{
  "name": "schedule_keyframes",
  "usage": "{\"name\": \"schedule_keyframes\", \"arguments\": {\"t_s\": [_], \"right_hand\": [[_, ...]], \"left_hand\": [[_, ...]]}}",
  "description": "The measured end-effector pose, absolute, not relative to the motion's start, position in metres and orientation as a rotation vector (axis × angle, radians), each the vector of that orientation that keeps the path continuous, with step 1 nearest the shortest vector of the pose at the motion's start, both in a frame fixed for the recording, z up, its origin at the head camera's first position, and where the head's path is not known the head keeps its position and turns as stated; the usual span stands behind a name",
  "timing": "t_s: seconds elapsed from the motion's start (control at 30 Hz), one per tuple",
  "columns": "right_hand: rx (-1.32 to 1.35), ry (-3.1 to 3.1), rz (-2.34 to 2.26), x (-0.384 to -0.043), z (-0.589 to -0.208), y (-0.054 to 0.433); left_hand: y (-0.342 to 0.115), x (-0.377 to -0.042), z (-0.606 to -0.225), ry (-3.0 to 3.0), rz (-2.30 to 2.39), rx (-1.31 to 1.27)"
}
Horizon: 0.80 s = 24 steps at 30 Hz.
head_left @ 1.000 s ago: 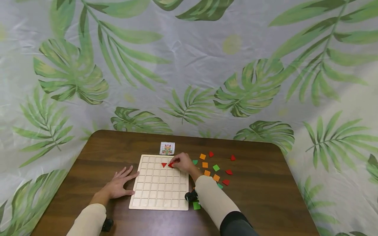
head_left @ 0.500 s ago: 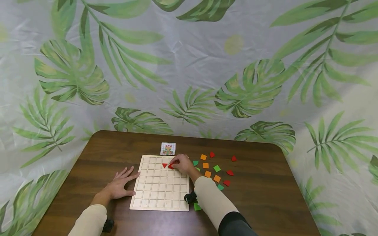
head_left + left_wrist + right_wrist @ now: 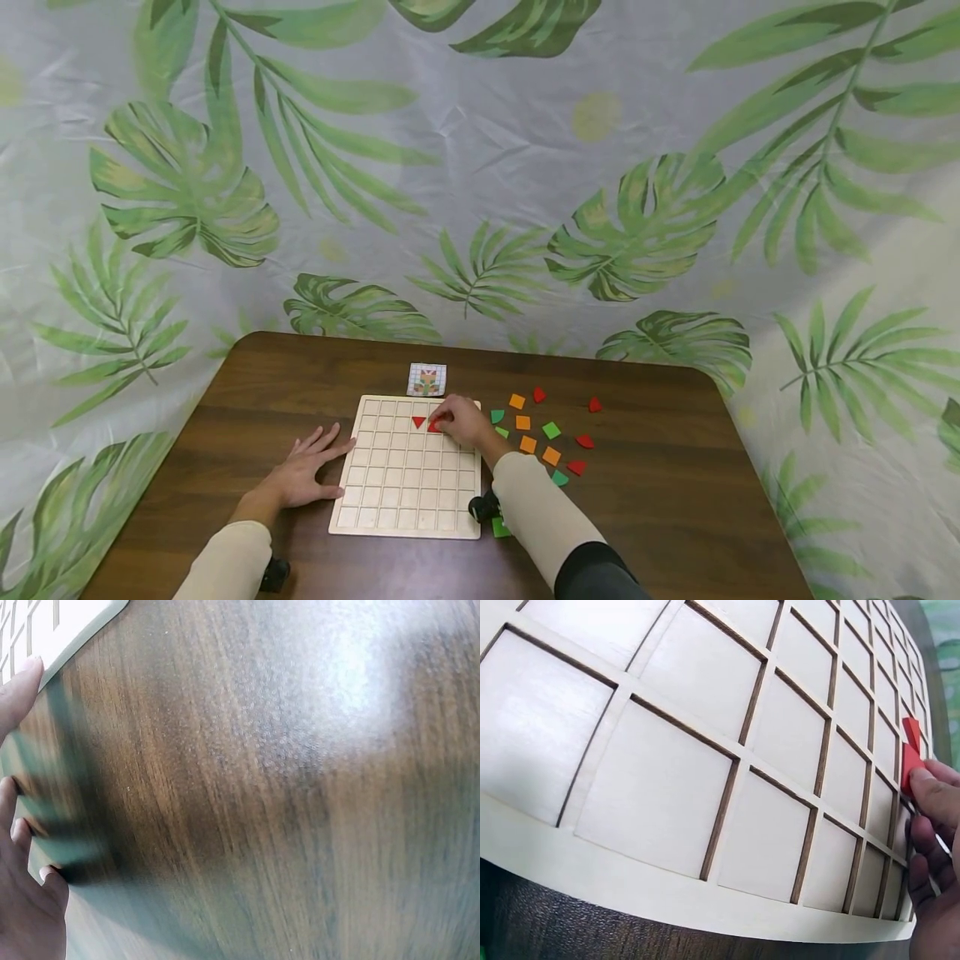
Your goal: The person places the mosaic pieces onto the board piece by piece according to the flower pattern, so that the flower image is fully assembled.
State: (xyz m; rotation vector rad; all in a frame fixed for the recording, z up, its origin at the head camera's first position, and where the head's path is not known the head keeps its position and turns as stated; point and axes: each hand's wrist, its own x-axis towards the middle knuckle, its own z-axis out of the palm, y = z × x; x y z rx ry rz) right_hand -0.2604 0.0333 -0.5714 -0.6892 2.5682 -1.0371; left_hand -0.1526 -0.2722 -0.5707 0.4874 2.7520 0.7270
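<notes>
A pale wooden grid board [image 3: 405, 477] lies on the table. My right hand [image 3: 459, 421] reaches over its upper right part and pinches a red tile [image 3: 434, 427] between thumb and fingers, right at a grid cell. Beside it, a red triangle tile [image 3: 418, 422] lies in another cell. The right wrist view shows my thumb on the held tile [image 3: 910, 766], with the other red piece [image 3: 911, 732] just beyond; fingers hide part of the held one. My left hand [image 3: 302, 473] lies with fingers spread, thumb and index finger touching the board's left edge.
Behind the board lies a small printed pattern card [image 3: 427, 379]. Right of the board are scattered orange squares [image 3: 522, 422], green pieces [image 3: 552, 430] and red pieces [image 3: 585, 442]. A leaf-print cloth [image 3: 495, 167] hangs behind the brown table [image 3: 660, 500].
The red tile in my right fingers has shifted slightly nearer to me and lies flatter at the cell. My left hand stays at the board's edge.
</notes>
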Motion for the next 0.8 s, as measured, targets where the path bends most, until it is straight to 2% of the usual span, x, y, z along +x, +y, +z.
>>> {"name": "schedule_keyframes", "arguments": {"t_s": [0.8], "right_hand": [[-0.659,2.597,-0.989,-0.2561,-0.5733,0.0316]], "left_hand": [[-0.2707,-0.1503,-0.5665,2.742,0.745,0.479]]}}
